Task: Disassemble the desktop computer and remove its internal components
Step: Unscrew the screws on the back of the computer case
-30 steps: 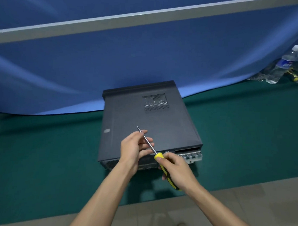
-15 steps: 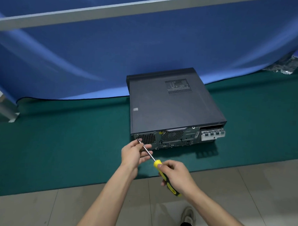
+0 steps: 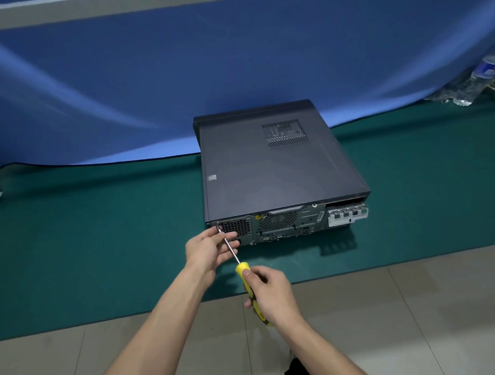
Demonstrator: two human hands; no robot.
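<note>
Head view: your right hand [image 3: 272,297] grips the yellow screwdriver [image 3: 244,275] handle, your left hand [image 3: 209,249] pinches its shaft, the tip at the rear upper-left corner of the desktop computer [image 3: 272,171], centre frame on the green mat [image 3: 97,223].

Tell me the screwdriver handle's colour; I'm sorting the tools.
Yellow with black, seen in the head view: the screwdriver handle sits in the right hand.

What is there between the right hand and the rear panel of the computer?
In the head view, the screwdriver shaft bridges that stretch, steadied by the left hand, from the right hand to the corner of the computer. Green mat lies below.
</note>
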